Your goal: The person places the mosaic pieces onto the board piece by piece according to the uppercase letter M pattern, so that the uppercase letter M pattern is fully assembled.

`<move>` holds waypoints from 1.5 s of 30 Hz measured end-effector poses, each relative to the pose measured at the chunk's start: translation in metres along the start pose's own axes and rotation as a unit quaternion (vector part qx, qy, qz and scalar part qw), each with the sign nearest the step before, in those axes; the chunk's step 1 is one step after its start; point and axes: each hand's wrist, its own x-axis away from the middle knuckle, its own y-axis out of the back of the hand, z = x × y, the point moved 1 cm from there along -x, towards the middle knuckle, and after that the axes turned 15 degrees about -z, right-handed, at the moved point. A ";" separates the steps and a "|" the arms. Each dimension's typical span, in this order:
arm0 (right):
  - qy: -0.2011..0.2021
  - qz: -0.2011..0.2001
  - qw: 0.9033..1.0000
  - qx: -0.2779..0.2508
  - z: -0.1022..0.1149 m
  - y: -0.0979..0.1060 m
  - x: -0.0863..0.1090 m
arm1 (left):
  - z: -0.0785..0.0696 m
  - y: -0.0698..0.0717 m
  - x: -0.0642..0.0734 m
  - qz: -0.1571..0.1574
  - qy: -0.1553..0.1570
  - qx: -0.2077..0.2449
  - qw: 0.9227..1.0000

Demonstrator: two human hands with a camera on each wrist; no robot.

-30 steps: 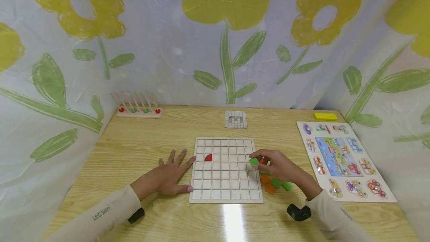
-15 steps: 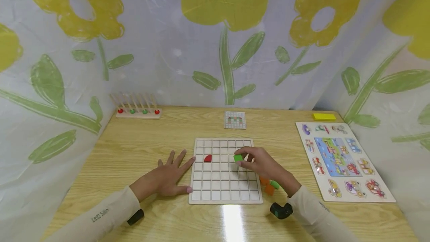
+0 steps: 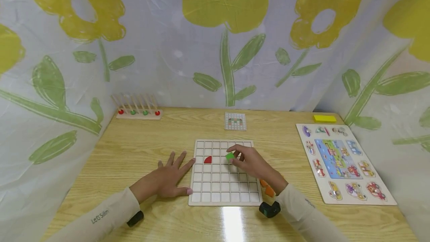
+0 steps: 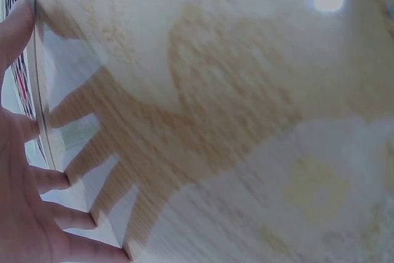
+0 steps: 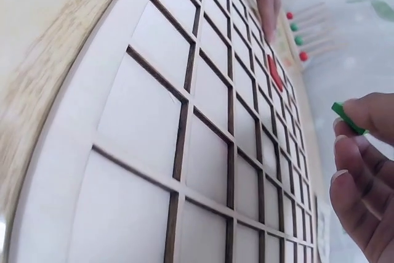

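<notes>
A wooden grid board [image 3: 226,199] with square cells lies flat on the table. In one of its left cells sits a red quarter-circle tile [image 3: 208,159]. My right hand [image 3: 248,161] pinches a green square tile [image 3: 230,156] between thumb and fingers, above the upper middle of the grid; the right wrist view shows that green tile [image 5: 348,119] raised off the board. Spread flat, my left hand [image 3: 168,176] rests at the board's left edge, its thumb and index fingertip touching the rim. Orange tiles [image 3: 269,191] lie beside the board, partly hidden by my right forearm.
Behind the board lies a pattern card [image 3: 235,121]. A peg stand [image 3: 139,113] with red and green beads is at back left. On the right are a vehicle picture puzzle [image 3: 366,191] and a yellow block [image 3: 324,118]. A patterned curtain [image 3: 151,70] closes the back.
My right hand has carried the green square tile leftward from the loose tiles at the board's right side to over the grid. My left hand has stayed in place.
</notes>
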 end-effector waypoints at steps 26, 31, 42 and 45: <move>-0.068 0.022 0.997 0.009 0.002 -0.027 -0.020 | -0.001 0.001 0.002 -0.004 -0.001 -0.002 1.000; -0.067 0.026 0.997 0.023 0.003 -0.031 -0.023 | 0.000 0.000 0.001 -0.005 0.002 -0.002 1.000; -0.070 0.038 0.997 0.018 0.001 -0.035 -0.027 | -0.001 0.000 0.000 0.000 0.004 -0.004 1.000; -0.075 0.039 0.996 0.016 0.000 -0.036 -0.028 | -0.002 0.001 0.000 0.000 0.002 -0.002 1.000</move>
